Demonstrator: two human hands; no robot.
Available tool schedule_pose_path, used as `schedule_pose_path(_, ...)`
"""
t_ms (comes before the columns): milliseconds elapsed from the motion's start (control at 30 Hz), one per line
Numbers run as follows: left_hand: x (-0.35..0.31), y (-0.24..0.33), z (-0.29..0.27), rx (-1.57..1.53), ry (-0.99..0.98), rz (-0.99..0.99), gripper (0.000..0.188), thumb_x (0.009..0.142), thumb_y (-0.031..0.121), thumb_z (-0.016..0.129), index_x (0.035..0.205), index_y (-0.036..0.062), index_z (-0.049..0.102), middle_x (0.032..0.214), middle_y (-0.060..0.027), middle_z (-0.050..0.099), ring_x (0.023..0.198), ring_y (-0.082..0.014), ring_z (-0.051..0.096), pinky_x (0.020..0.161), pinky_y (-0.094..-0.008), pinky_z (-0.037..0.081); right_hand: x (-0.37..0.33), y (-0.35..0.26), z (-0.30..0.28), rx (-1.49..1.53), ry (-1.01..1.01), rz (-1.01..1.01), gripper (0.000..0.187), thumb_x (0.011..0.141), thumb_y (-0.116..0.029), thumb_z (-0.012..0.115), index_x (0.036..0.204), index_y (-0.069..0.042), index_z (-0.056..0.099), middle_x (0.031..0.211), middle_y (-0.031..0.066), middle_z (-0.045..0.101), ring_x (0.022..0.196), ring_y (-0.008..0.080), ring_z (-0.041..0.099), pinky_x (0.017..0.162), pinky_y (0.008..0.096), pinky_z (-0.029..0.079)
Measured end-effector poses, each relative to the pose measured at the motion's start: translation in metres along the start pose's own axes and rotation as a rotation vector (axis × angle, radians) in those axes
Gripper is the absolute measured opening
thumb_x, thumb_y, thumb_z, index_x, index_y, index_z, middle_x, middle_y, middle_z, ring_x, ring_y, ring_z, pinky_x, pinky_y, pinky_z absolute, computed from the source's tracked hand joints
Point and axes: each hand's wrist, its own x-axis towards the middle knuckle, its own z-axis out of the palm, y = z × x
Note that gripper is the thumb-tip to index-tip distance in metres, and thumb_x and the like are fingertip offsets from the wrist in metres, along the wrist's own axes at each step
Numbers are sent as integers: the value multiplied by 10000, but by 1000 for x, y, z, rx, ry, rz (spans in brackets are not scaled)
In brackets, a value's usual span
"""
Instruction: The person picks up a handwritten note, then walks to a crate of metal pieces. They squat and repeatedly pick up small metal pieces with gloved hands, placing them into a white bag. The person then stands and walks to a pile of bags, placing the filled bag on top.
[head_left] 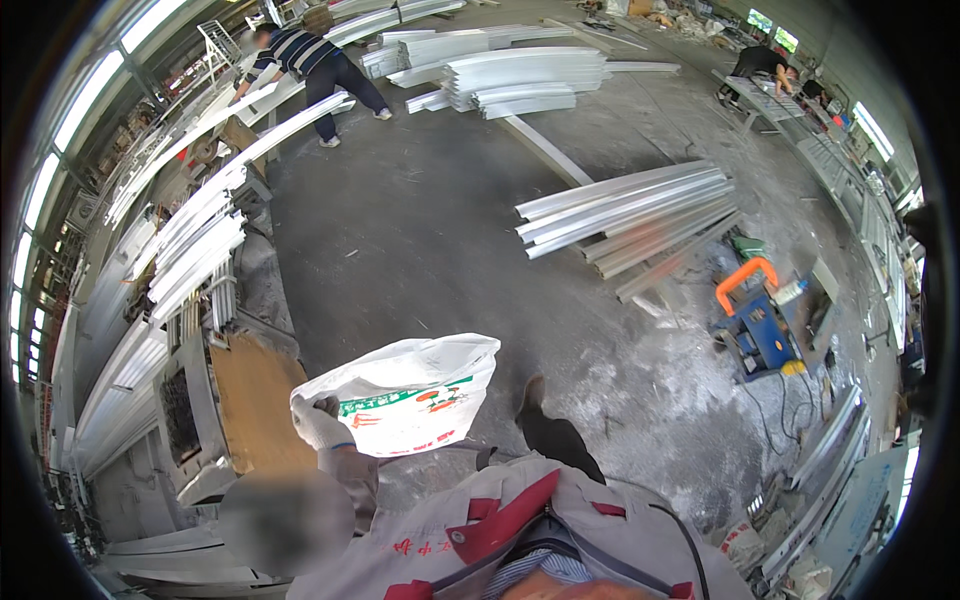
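White woven sack (pixel 415 395) sits pinched at its lower-left corner by gloved left hand (pixel 322 422) fingers, long axis running up-right away from it; right hand unseen.

You have one white woven sack (pixel 410 392) near you, gripped by your one gloved left hand (pixel 322 424); your right hand isn't in view. Two other people are here: one bent over at the far left (pixel 310 62), one at the far right (pixel 765 65). One blue machine with an orange handle (pixel 757 320) stands on the right. You can count three loose stacks of pale metal profiles on the floor: one mid-right (pixel 625 215), two far ahead (pixel 520 78) (pixel 400 15). One brown board (pixel 255 400) lies near left.
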Motion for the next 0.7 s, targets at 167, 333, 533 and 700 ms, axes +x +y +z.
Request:
schedule_pose_path(167,75,19,83,-102,151,124,403,1112,429,632,870,107,615,775,-2,591,695,-176,610,716,-335,586,130,-123,-4,-250,-17,28,192,934,-255,714,1050,-110,762,1049,193,755,996,357,699,881,479,538)
schedule_pose_path(333,161,72,165,-286,162,-10,424,1111,453,651,870,105,659,771,-17,667,799,-240,709,819,-412,647,258,-339,-39,-1024,33,-197,270,943,-313,730,1090,-98,799,1113,217,785,1112,392,734,985,509,566)
schedule_pose_path(533,224,56,285,-349,-17,-179,402,1095,427,661,816,138,642,743,-16,670,781,-251,716,845,-447,642,297,-690,80,-300,-21,-595,440,911,-186,785,1328,-64,715,1127,149,782,908,258,727,786,391,567)
schedule_pose_path(700,297,0,443,-159,-226,-401,415,1089,407,675,777,143,606,697,-18,648,727,-250,686,727,-436,592,309,-837,137,94,-81,-458,577,894,-65,784,1458,-35,664,1061,106,777,783,176,718,656,332,568)
